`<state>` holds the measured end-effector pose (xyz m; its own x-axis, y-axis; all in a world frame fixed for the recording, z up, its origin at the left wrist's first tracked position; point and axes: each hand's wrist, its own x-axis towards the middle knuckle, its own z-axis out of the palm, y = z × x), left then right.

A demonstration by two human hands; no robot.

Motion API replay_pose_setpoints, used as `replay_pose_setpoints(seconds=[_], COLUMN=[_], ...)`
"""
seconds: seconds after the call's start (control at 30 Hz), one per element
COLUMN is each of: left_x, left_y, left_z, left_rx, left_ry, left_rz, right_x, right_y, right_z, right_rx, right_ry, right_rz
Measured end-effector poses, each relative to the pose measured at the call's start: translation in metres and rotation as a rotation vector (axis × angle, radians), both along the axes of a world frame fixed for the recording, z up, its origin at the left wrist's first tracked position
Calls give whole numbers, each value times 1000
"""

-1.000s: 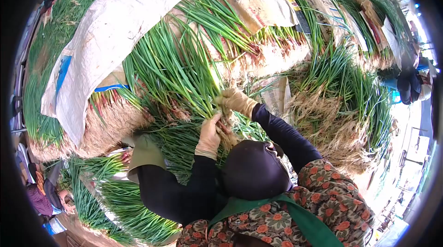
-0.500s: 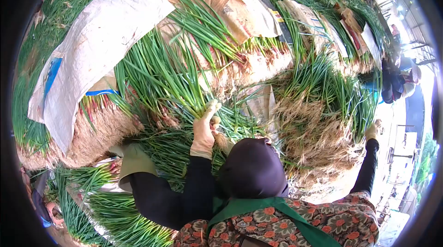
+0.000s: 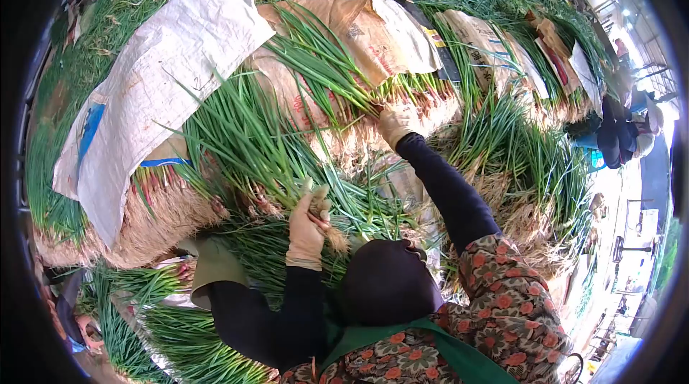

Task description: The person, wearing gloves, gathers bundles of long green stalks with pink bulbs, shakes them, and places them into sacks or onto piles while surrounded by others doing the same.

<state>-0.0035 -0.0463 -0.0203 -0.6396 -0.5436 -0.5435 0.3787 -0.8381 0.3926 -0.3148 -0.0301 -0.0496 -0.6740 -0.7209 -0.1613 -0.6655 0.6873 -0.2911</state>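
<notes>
My left hand [image 3: 308, 230], in a pale glove, is closed around green onions near their base. Their roots [image 3: 335, 239] stick out on the right of the hand, while the long green leaves lean up and left over the pile. Farther forward, my right hand [image 3: 399, 125], gloved too, grips the root end of a small bunch of green onions [image 3: 326, 72] that lies across a brown sack [image 3: 334, 21]. The right fingertips are partly hidden among stems. Below that hand hangs a thick mat of pale roots [image 3: 344, 147] from stacked onions.
A white woven sack [image 3: 172, 61] covers onions at left. More stacked onions [image 3: 531, 140] stand at right. Loose leaves [image 3: 251, 240] lie below my left hand, and further onions [image 3: 194, 334] lie at lower left. Another person [image 3: 624, 129] is at the far right.
My right hand has swung from the far right to the bunch on the brown sack. My left hand has dropped slightly down and left, still holding green onions.
</notes>
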Motion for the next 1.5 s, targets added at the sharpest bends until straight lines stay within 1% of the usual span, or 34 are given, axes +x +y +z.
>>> replay_pose_setpoints(seconds=[0.03, 0.07, 0.1, 0.17, 0.2, 0.23, 0.27, 0.3, 0.33, 0.37, 0.4, 0.47, 0.53, 0.6, 0.63, 0.67, 0.73, 0.8, 0.87, 0.9, 0.97, 1.0, 1.03, 1.1, 1.13, 1.17, 1.23, 1.27, 1.3, 1.33, 1.37, 1.43, 1.47, 1.5], left_x=[-6, -12, -16, -32, -37, -26, -28, -35, -39, -30, -27, -23, -26, -30, -28, -25, -13, -4, -6, -6, -6, -6, 4, -4, -9, -7, -9, -10, -15, -16, -18, -20, -17, -10], left_y=[2, 4, 5, 9, 10, 10, 12, 13, 14, 16, 19, 22, 27, 33, 34, 34, 26, 16, 12, 12, 9, 8, 3, -10, -15, -17, -14, -13, -10, -10, -9, -9, -9, -8], left_z=[7, 12, 7, 19, 22, -25, -20, -7, 1, -8, -9, -10, -13, -13, -15, -24, -45, -44, -25, -24, -23, -22, -20, 11, 18, 11, 7, 6, 17, 27, 28, 21, 15, 10], left_rx=[22, 45, 24, 64, 84, 27, 17, 7, -9, -135, -116, -86, -98, -112, -113, -119, -129, -136, -130, -94, -28, 7, -2, 172, 257, 267, 197, 156, 113, 100, 103, 116, 98, 81], left_ry=[-29, -58, -58, -97, -116, -185, -226, -266, -304, -327, -335, -354, -359, -324, -346, -385, -460, -444, -388, -340, -240, -188, -170, -42, 26, 131, 383, 509, 385, 316, 238, 97, 62, 24], left_rz=[-5, -10, -20, 16, 37, -104, -97, -95, -92, -216, -190, -138, -110, -77, -67, -12, 101, 172, 287, 261, 213, 191, 32, 74, 95, 30, -5, -20, 28, 37, 79, 114, 76, 38], right_x=[8, 12, 17, 31, 45, 77, 111, 132, 152, 147, 136, 108, 104, 125, 130, 131, 109, 85, 56, 51, 42, 45, 54, 92, 108, 116, 130, 125, 121, 105, 98, 84, 78, 79], right_y=[-5, -3, 3, 17, 29, 33, 37, 43, 62, 73, 76, 70, 60, 37, 34, 33, 18, 0, -25, -37, -40, -44, -37, -7, 2, 44, 128, 134, 135, 119, 93, 38, 15, 4], right_z=[-5, -7, -8, -9, -14, 29, 77, 90, 73, 63, 60, 26, 2, 35, 23, 14, 11, 15, -19, -33, -50, -37, -27, 5, 14, -21, -95, -108, -110, -116, -92, -35, -18, -18], right_rx=[-363, -215, -64, 250, 189, 226, 250, 332, 352, 159, 55, -78, -159, -5, -55, -251, -324, -421, -410, -407, -113, 42, 157, 263, 490, 337, 73, 0, -74, 141, 49, -233, -122, -34], right_ry=[-163, 77, 315, 789, 1007, 626, 263, -164, -42, -428, -544, -682, -1030, -1283, -1151, -566, 22, -186, 58, -88, 345, 560, 679, 753, 134, 6, -266, -317, -367, -461, -400, -358, -359, -332], right_rz=[-90, 58, 201, 483, 701, 681, 587, 558, 643, 657, 808, 861, 518, 93, 130, 435, 680, 291, 292, 170, 409, 525, 563, 794, 785, 893, 1132, 1118, 1107, 1043, 788, 246, 120, 185])
